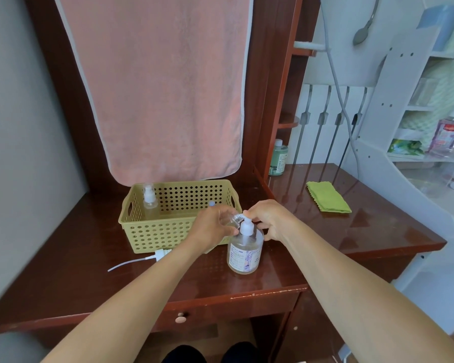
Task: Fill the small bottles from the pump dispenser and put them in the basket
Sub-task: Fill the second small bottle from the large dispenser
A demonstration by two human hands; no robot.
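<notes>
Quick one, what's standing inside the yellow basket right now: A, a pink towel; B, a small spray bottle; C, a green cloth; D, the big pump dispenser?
B: a small spray bottle stands upright in the basket's back left corner, while the pump dispenser sits on the desk outside it.

One wide-angle camera, worn on the head, looked forward and down at close range onto the glossy reddish-brown wooden desk (84,271); left hand (212,226) and right hand (271,220) sat mid-frame.
</notes>
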